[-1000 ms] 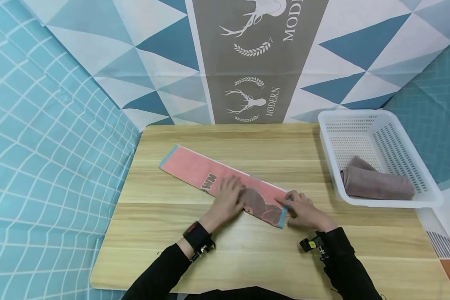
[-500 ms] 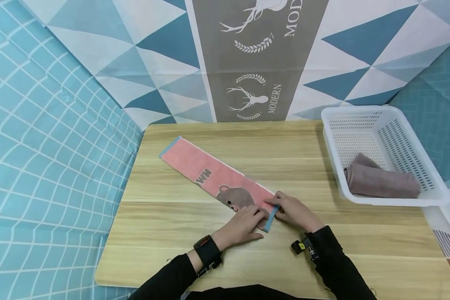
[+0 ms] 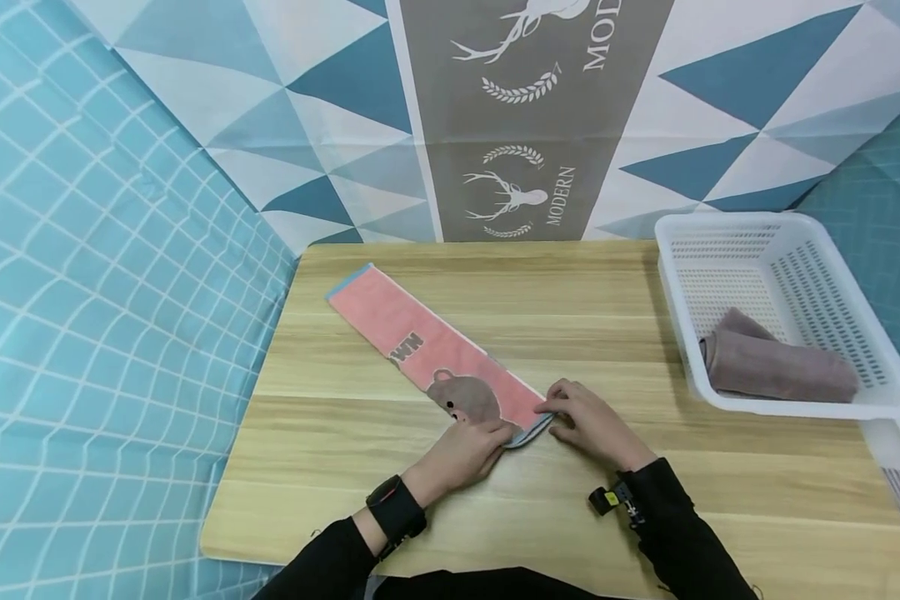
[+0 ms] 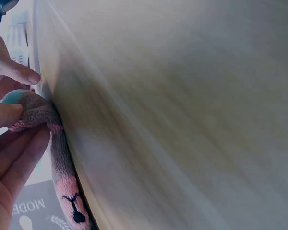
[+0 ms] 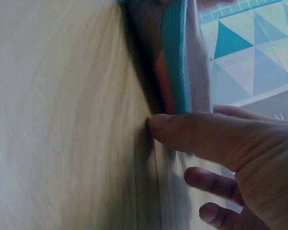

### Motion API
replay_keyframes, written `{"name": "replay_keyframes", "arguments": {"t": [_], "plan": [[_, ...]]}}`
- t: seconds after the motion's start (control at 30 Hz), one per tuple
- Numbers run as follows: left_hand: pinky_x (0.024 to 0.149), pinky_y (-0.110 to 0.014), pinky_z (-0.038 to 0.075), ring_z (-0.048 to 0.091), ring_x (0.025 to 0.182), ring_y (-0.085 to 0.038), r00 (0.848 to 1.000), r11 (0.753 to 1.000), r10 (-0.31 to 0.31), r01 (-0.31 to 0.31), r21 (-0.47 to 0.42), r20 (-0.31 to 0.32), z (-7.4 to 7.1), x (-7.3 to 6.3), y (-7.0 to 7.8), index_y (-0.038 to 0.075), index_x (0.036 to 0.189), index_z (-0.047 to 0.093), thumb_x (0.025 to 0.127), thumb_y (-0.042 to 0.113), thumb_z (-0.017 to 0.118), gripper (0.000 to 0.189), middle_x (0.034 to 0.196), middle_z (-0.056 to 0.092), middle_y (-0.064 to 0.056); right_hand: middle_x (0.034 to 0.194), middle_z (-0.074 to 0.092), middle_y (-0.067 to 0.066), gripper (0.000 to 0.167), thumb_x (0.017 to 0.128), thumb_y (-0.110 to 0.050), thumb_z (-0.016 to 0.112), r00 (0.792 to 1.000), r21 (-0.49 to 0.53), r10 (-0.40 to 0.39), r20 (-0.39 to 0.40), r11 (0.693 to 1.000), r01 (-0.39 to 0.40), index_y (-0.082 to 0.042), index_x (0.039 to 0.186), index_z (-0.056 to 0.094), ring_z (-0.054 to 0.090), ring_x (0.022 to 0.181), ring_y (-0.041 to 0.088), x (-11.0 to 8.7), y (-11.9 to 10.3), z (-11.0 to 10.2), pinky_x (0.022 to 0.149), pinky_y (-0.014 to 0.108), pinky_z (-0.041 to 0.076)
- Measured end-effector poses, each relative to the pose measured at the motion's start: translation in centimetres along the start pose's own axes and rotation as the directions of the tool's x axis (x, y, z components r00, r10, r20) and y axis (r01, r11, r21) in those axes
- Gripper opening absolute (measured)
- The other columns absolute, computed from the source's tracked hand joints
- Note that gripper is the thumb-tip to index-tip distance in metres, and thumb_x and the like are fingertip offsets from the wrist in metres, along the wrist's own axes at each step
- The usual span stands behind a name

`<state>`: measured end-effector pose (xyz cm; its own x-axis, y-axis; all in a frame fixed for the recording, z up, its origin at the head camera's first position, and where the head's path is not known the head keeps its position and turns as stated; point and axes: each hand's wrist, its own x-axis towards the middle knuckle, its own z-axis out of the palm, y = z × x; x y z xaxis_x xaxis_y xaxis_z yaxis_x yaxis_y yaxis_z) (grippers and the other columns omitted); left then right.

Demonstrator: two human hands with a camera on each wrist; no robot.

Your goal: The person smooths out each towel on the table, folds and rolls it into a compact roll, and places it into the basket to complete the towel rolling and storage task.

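A pink towel (image 3: 446,346), folded into a long strip, lies slantwise on the wooden table (image 3: 330,450). It has blue end bands, dark lettering and a grey bear. At its near right end my left hand (image 3: 457,457) pinches the lower corner between thumb and fingers; the left wrist view shows the grey edge (image 4: 60,153) bent up in that grip. My right hand (image 3: 591,427) pinches the upper corner of the same end. In the right wrist view its thumb (image 5: 182,132) lies against the blue band (image 5: 175,57), and the end stands curled off the table.
A white plastic basket (image 3: 682,333) stands at the right side of the table, with a rolled grey-brown towel (image 3: 783,367) in it. Patterned cloth (image 3: 375,150) hangs behind the table, and blue checked cloth (image 3: 120,333) hangs along its left.
My left hand has moved from the towel's middle to the lower corner of its right end. The towel has swung to a steeper slant, and that end is now curling upward.
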<state>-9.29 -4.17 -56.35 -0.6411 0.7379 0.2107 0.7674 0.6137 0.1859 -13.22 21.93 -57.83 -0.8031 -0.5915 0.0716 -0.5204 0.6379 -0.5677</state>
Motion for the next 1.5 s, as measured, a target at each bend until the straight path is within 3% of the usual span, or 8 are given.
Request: {"name": "replay_keyframes", "arguments": {"t": [0.37, 0.6, 0.93, 1.0, 1.1, 1.23, 1.37, 1.5], "plan": [[0.065, -0.018, 0.047, 0.053, 0.07, 0.002, 0.991, 0.953, -0.137, 0.13, -0.272, -0.006, -1.3, -3.0, -1.0, 0.019, 0.096, 0.068, 0.098, 0.028, 0.064, 0.01, 0.083, 0.065, 0.01, 0.111, 0.068, -0.004, 0.015, 0.096, -0.018, 0.066, 0.993, 0.042, -0.111, -0.037, 0.993, 0.112, -0.018, 0.108, 0.075, 0.056, 0.108, 0.016, 1.3, -0.4, 0.5, 0.094, 0.042, 0.046], [0.05, -0.013, 0.028, 0.036, 0.054, 0.003, 0.96, 0.926, -0.278, 0.273, -0.26, 0.018, -1.6, -4.1, -1.3, 0.023, 0.072, 0.05, 0.097, 0.026, 0.064, 0.029, 0.06, 0.039, 0.014, 0.103, 0.064, -0.008, 0.015, 0.101, -0.018, 0.058, 0.993, 0.058, -0.11, 0.043, 0.993, 0.108, -0.02, 0.11, 0.07, 0.055, 0.097, 0.009, 2.1, -1.6, 0.6, 0.087, 0.035, 0.047], [0.046, -0.019, 0.031, 0.038, 0.052, 0.0, 0.904, 0.893, -0.427, 0.423, -0.151, 0.005, -0.8, -4.8, -1.1, 0.022, 0.07, 0.05, 0.088, 0.027, 0.072, 0.028, 0.06, 0.039, 0.014, 0.084, 0.056, -0.011, 0.013, 0.1, -0.023, 0.061, 0.992, 0.095, -0.066, 0.109, 0.994, 0.055, -0.015, 0.11, 0.063, 0.048, 0.075, 0.004, 3.4, -2.3, 2.1, 0.069, 0.024, 0.043], [0.049, -0.019, 0.036, 0.042, 0.057, -0.002, 0.914, 0.91, -0.403, 0.394, -0.131, -0.044, -0.7, -4.7, -1.1, 0.019, 0.075, 0.053, 0.083, 0.023, 0.076, 0.025, 0.066, 0.044, 0.012, 0.081, 0.051, -0.011, 0.014, 0.098, -0.022, 0.064, 0.994, 0.095, -0.059, 0.09, 0.994, 0.05, -0.015, 0.11, 0.06, 0.046, 0.072, 0.004, 3.5, -2.4, 2.3, 0.067, 0.022, 0.041], [0.06, -0.021, 0.045, 0.051, 0.069, -0.006, 0.964, 0.972, -0.225, 0.214, -0.094, -0.138, -0.7, -4.0, -1.2, 0.017, 0.084, 0.062, 0.081, 0.016, 0.078, 0.016, 0.078, 0.054, 0.009, 0.084, 0.049, -0.01, 0.01, 0.097, -0.022, 0.066, 0.996, 0.078, -0.071, 0.057, 0.995, 0.067, -0.017, 0.105, 0.063, 0.045, 0.074, 0.005, 3.7, -2.5, 2.2, 0.066, 0.022, 0.04], [0.077, -0.022, 0.052, 0.061, 0.088, -0.007, 0.995, 0.997, -0.017, 0.009, -0.082, -0.103, -0.6, -3.8, -0.9, 0.017, 0.1, 0.072, 0.088, 0.022, 0.076, 0.013, 0.096, 0.065, 0.006, 0.093, 0.055, -0.01, 0.003, 0.094, -0.019, 0.069, 0.99, 0.035, -0.135, 0.037, 0.99, 0.134, -0.019, 0.096, 0.072, 0.047, 0.082, 0.004, 3.9, -2.5, 2.0, 0.071, 0.023, 0.044], [0.081, -0.023, 0.054, 0.062, 0.097, -0.007, 0.999, 0.996, -0.046, 0.046, -0.079, -0.002, -0.7, -4.3, -0.6, 0.019, 0.112, 0.07, 0.084, 0.037, 0.079, 0.034, 0.107, 0.065, 0.006, 0.1, 0.059, -0.01, 0.01, 0.09, -0.015, 0.072, 0.98, 0.024, -0.19, 0.055, 0.982, 0.189, -0.017, 0.099, 0.076, 0.048, 0.087, 0.004, 3.8, -2.2, 1.7, 0.073, 0.024, 0.045], [0.076, -0.023, 0.055, 0.062, 0.092, -0.008, 0.997, 0.996, -0.073, 0.072, -0.048, -0.009, -0.3, -4.7, -0.5, 0.018, 0.109, 0.07, 0.086, 0.031, 0.078, 0.028, 0.104, 0.064, 0.005, 0.107, 0.058, -0.009, 0.023, 0.085, -0.02, 0.077, 0.968, 0.062, -0.215, 0.133, 0.976, 0.208, -0.018, 0.109, 0.075, 0.049, 0.093, 0.006, 3.1, -2.0, 1.3, 0.078, 0.026, 0.047]]}}
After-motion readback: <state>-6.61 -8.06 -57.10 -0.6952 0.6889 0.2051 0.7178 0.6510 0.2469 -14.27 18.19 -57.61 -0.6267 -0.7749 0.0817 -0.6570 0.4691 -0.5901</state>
